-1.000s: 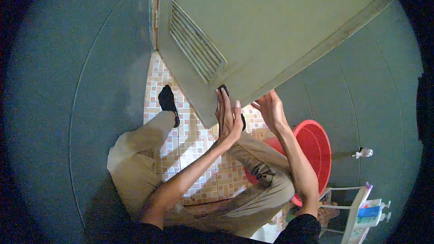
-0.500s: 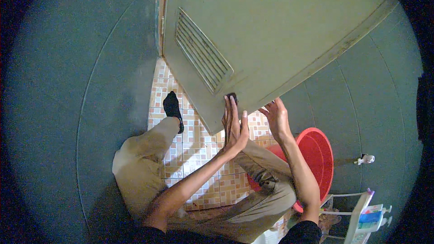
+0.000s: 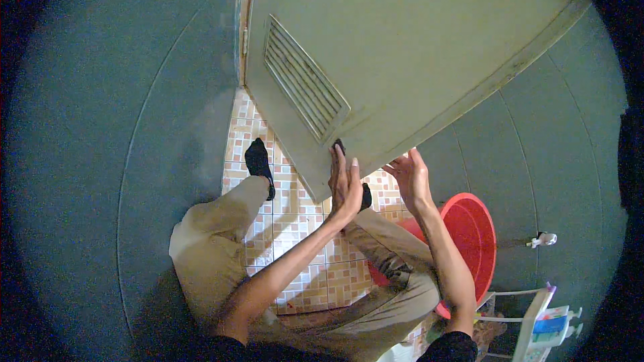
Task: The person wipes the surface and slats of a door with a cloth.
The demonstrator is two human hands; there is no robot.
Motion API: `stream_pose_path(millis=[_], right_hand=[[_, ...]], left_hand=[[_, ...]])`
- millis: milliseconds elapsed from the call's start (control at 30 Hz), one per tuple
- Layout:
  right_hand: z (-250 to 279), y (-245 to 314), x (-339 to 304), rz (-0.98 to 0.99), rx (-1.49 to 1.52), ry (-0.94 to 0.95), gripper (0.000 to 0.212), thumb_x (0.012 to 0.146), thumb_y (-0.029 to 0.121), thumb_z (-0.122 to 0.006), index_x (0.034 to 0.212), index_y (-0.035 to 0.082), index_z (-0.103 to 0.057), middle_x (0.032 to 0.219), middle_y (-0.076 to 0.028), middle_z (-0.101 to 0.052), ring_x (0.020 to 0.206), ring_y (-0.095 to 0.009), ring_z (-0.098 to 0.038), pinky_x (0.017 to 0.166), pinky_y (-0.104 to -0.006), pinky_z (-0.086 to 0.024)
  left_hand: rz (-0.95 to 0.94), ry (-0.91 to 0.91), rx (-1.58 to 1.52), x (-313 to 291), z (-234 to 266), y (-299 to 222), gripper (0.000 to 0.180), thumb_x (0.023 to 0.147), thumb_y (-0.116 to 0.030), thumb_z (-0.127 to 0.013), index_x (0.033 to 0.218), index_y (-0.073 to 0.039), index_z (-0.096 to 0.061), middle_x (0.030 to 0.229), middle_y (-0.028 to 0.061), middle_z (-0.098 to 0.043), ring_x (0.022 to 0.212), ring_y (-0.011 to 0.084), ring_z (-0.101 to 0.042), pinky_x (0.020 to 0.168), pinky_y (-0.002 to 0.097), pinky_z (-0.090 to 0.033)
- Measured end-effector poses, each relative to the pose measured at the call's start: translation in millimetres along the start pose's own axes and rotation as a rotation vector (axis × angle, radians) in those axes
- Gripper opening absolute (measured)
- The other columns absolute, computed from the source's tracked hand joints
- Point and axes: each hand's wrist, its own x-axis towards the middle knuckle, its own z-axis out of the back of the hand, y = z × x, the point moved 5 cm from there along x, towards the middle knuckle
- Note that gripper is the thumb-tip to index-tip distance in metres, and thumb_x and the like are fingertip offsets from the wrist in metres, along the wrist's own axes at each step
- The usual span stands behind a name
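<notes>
A pale grey-green door [image 3: 429, 47] stands ajar, with a slatted vent [image 3: 305, 77] low on its face. My left hand [image 3: 345, 188] presses a small dark pad [image 3: 339, 143] against the door just below the vent's lower corner. Its fingers are stretched along the door and partly cover the pad, so whether it is a sponge or a folded cloth cannot be made out. At the door's free edge, my right hand [image 3: 412, 177] grips with bent fingers, the thumb side up. Brownish smudges mark the surface near the vent.
A red plastic tub [image 3: 484, 245] sits by my right forearm. Beyond it are a white rack [image 3: 533, 322] with bottles and a small white wall fitting [image 3: 545, 239]. My black-socked foot [image 3: 257, 159] rests on patterned tiles [image 3: 295, 228]. A grey wall [image 3: 161, 114] closes the left.
My left hand and the pad have shifted slightly left on the door, and a second dark-socked foot now shows beside that hand. The right hand stays at the door edge.
</notes>
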Motion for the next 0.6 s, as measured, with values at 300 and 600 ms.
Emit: stream_pose_path(millis=[300, 600], right_hand=[[0, 3, -6, 0.075, -0.013, -0.182, 0.058, 0.109, 0.045, -0.031, 0.144, 0.002, -0.048, 0.152, -0.018, -0.049, 0.139, -0.031, -0.046, 0.115, -0.0519, -0.035], [-10, 12, -5, 0.01, -0.013, -0.133, 0.057, 0.108, 0.046, -0.032, 0.143, 0.003, -0.049, 0.152, -0.013, -0.05, 0.138, -0.029, -0.047, 0.114, -0.0528, -0.035]], left_hand=[[-0.165, 0.086, 0.12, -14, -9, -33, 0.074, 0.11, -0.039, -0.039, 0.164, 0.0, -0.006, 0.169, 0.0307, -0.004, 0.157, 0.0435, -0.008, 0.125, 0.0552, -0.011], [-0.264, 0.087, 0.197, -16, -10, -38, 0.075, 0.109, -0.036, -0.041, 0.164, 0.001, -0.006, 0.17, 0.0271, -0.002, 0.158, 0.0415, -0.006, 0.126, 0.0534, -0.009]])
